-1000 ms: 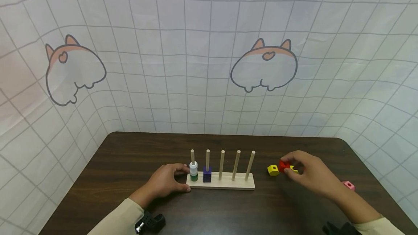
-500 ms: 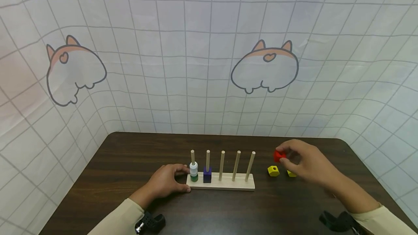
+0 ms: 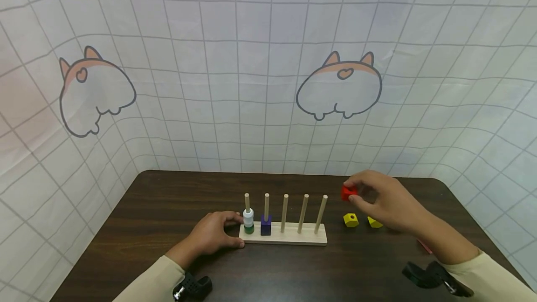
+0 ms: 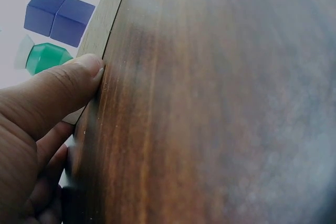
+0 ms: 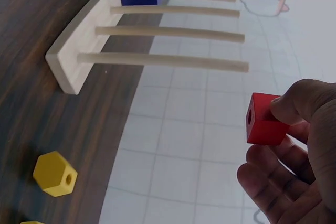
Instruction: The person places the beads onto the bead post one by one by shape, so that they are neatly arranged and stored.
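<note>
A pale wooden peg board (image 3: 289, 236) with several upright pegs lies on the table. My left hand (image 3: 214, 231) grips its left end, thumb (image 4: 79, 77) on the front edge and fingers behind. White beads over a green bead (image 4: 48, 59) are threaded on the leftmost peg, and purple cubes (image 4: 59, 15) on the second. The other pegs are bare. My right hand (image 3: 383, 199) pinches a red cube-shaped bead (image 5: 264, 121) between thumb and fingers, raised above the table to the right of the last peg. A hole shows in the bead's side.
Two yellow beads lie on the table below my right hand, one yellow bead (image 3: 350, 220) nearer the board and another yellow bead (image 3: 375, 222) beside it. A pink piece (image 3: 424, 246) is mostly hidden by my right forearm. A white gridded cloth (image 3: 268, 83) hangs behind the table.
My right hand has lifted the red bead from beside the yellow beads and carried it up and left, toward the pegs. My left hand stays on the board.
</note>
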Available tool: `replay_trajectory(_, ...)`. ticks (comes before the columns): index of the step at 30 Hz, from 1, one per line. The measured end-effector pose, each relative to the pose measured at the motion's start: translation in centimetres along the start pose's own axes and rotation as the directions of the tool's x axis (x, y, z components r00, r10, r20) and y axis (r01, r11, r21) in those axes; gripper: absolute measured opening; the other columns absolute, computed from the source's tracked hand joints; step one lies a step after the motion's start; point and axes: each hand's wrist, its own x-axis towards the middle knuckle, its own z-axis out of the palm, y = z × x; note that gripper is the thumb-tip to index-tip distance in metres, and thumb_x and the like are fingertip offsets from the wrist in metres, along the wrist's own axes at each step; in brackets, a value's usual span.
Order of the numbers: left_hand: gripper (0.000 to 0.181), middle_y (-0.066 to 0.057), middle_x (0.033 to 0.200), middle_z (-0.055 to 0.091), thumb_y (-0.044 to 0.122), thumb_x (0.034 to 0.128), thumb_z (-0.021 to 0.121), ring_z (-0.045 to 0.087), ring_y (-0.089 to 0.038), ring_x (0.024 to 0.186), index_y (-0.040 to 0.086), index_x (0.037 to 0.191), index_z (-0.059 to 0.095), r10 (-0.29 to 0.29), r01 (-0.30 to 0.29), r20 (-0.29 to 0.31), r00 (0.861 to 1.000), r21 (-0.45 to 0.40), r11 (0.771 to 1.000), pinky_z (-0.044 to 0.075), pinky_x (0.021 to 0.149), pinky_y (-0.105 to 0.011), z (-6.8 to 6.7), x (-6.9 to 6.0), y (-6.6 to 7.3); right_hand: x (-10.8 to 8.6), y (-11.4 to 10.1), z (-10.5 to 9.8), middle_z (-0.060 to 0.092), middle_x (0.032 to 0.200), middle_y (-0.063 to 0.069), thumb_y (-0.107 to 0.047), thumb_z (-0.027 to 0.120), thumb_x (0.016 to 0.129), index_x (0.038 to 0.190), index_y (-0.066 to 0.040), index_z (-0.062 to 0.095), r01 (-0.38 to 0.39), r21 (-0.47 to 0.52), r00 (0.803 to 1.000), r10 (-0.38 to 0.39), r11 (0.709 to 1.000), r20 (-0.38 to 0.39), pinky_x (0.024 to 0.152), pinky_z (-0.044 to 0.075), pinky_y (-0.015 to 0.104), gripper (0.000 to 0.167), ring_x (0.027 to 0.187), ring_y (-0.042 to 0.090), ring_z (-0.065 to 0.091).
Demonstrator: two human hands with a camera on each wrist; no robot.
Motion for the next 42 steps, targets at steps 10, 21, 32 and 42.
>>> replay_trajectory(10, 0.053, -0.005, 0.134, 0.067, 0.045, 0.0716, 0.093, 0.061, -0.03, 0.124, 0.026, 0.117, 0.074, -0.006, 0.006, -0.001, 1.0, 0.007, 1.0, 0.048, 0.099, -0.056, 0.0, 0.0, 0.0, 1.5, -1.1, 0.6, 0.067, 0.109, -0.008, -0.003, 0.08, 0.087, 0.115, -0.014, 0.069, 0.028, 0.059, 1.0, -0.028, 0.998, 0.002, 0.073, 0.057, 0.03, 0.033, 0.086, 0.003, 0.063)
replay_trajectory(21, 0.052, -0.004, 0.132, 0.068, 0.044, 0.0712, 0.094, 0.061, -0.029, 0.123, 0.026, 0.116, 0.074, 0.01, -0.01, -0.007, 1.0, 0.005, 1.0, 0.048, 0.099, -0.056, 0.0, -0.1, 0.0, 2.6, -2.2, 1.4, 0.068, 0.11, -0.008, 0.0, 0.079, 0.087, 0.116, -0.015, 0.07, 0.046, 0.109, 0.999, -0.047, 0.993, 0.003, 0.076, 0.057, 0.031, 0.034, 0.087, 0.005, 0.063)
replay_trajectory(32, 0.053, -0.004, 0.133, 0.067, 0.046, 0.0722, 0.093, 0.061, -0.029, 0.123, 0.027, 0.117, 0.073, 0.0, 0.0, 0.003, 1.0, 0.0, 1.0, 0.048, 0.099, -0.056, 0.1, 0.0, -0.3, 3.5, -2.7, 2.5, 0.067, 0.11, -0.008, -0.003, 0.079, 0.089, 0.117, -0.014, 0.069, 0.059, 0.16, 0.998, -0.062, 0.985, 0.013, 0.075, 0.058, 0.031, 0.032, 0.088, 0.006, 0.064)
replay_trajectory(42, 0.052, -0.004, 0.133, 0.068, 0.044, 0.0718, 0.093, 0.061, -0.029, 0.124, 0.027, 0.117, 0.073, -0.012, 0.012, 0.001, 1.0, 0.002, 1.0, 0.048, 0.1, -0.056, 0.0, 0.0, -0.1, 4.2, -3.1, 3.2, 0.067, 0.109, -0.007, -0.003, 0.077, 0.09, 0.118, -0.014, 0.069, 0.084, 0.203, 0.996, -0.089, 0.976, 0.017, 0.076, 0.058, 0.033, 0.031, 0.088, 0.006, 0.064)
